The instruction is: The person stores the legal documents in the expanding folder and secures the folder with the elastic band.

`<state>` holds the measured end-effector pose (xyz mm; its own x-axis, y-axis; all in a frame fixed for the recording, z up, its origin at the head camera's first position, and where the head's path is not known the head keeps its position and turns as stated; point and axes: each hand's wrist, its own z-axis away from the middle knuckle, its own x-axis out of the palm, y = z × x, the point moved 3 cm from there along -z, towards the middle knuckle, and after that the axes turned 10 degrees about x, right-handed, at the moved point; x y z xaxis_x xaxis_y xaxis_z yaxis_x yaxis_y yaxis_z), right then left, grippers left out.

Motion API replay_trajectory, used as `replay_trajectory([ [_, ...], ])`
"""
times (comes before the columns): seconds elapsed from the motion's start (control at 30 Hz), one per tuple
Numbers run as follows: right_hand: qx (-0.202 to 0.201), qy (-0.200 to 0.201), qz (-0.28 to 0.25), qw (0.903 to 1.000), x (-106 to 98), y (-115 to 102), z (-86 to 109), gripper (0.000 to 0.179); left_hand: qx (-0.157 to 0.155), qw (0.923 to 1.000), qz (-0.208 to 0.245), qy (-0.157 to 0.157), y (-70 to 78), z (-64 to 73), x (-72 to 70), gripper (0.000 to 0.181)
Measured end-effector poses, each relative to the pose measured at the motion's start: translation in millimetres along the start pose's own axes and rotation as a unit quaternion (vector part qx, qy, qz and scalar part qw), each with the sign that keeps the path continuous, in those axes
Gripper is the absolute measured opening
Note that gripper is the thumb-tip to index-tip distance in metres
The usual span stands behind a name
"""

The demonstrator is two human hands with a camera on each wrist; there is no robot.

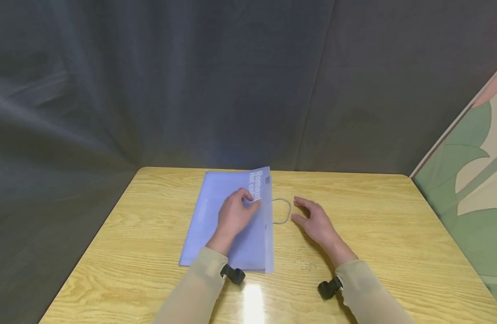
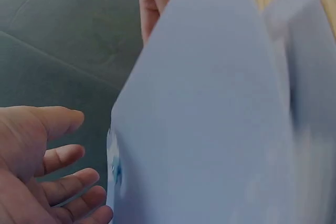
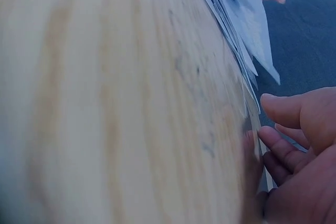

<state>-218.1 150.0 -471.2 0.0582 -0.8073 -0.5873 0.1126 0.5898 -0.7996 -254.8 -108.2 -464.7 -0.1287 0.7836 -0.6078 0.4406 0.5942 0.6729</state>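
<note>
A translucent blue-violet document folder (image 1: 216, 216) lies on the table with white lettering near its right side. Along that side runs a flap (image 1: 268, 247), slightly raised. From it a thin grey cord loop (image 1: 290, 209) sticks out to the right. My left hand (image 1: 234, 213) is over the folder, thumb and fingers apart at the flap's inner edge; the left wrist view shows the hand (image 2: 47, 166) with nothing in it, beside the pale sheet (image 2: 199, 103). My right hand (image 1: 315, 222) is just right of the loop, fingers parted and relaxed around its outer end.
The folder rests on a light wood-grain table (image 1: 378, 216). A dark grey curtain (image 1: 232, 90) stands behind and to the left, and a leaf-patterned panel (image 1: 475, 180) to the right. Each wrist wears a small black camera (image 1: 234, 274).
</note>
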Motion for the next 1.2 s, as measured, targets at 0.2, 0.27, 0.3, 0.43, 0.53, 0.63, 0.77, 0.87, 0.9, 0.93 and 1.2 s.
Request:
replay_trajectory([
  [0.2,-0.003,-0.009,0.016,0.9998,-2.5,-0.8,0.0,0.059,-0.008,0.9977,-0.029,-0.061,7.0,5.9,-26.0,0.023],
  [0.27,-0.003,-0.01,0.024,0.9997,-3.8,-1.4,0.0,0.059,0.005,0.9964,-0.037,-0.076,1.7,7.9,-28.9,0.028],
  [0.3,-0.003,-0.011,0.027,0.9996,-4.4,-1.5,0.0,0.059,0.009,0.9956,-0.04,-0.084,-0.7,8.9,-30.0,0.03],
  [0.43,-0.005,-0.013,0.039,0.9992,-6.8,-1.1,-0.7,0.057,0.02,0.9912,-0.059,-0.117,-5.8,13.7,-31.5,0.038],
  [0.53,-0.009,-0.013,0.048,0.9988,-7.2,-0.7,-2.2,0.055,0.019,0.9871,-0.081,-0.137,-5.9,17.3,-30.4,0.044],
  [0.63,-0.011,-0.011,0.055,0.9984,-6.5,-0.7,-3.7,0.052,0.016,0.9828,-0.103,-0.152,-6.0,20.4,-27.3,0.049],
  [0.77,-0.011,-0.007,0.058,0.9982,-5.3,-1.1,-5.2,0.047,0.01,0.9762,-0.129,-0.174,-6.3,23.5,-23.1,0.054],
  [0.87,-0.013,-0.001,0.06,0.9981,-4.6,-1.7,-6.3,0.042,0.01,0.9725,-0.141,-0.185,-6.8,24.8,-21.5,0.058],
  [0.9,-0.015,0.002,0.062,0.998,-4.4,-2.0,-6.7,0.041,0.01,0.9718,-0.144,-0.187,-7.3,25.0,-21.2,0.059],
  [0.93,-0.016,0.004,0.063,0.9979,-4.2,-2.5,-7.0,0.04,0.009,0.9713,-0.146,-0.188,-7.8,25.2,-21.2,0.059],
  [1.2,-0.021,0.005,0.053,0.9983,-2.7,-4.2,-10.0,0.013,0.004,0.969,-0.146,-0.199,-12.7,24.2,-21.2,0.063],
])
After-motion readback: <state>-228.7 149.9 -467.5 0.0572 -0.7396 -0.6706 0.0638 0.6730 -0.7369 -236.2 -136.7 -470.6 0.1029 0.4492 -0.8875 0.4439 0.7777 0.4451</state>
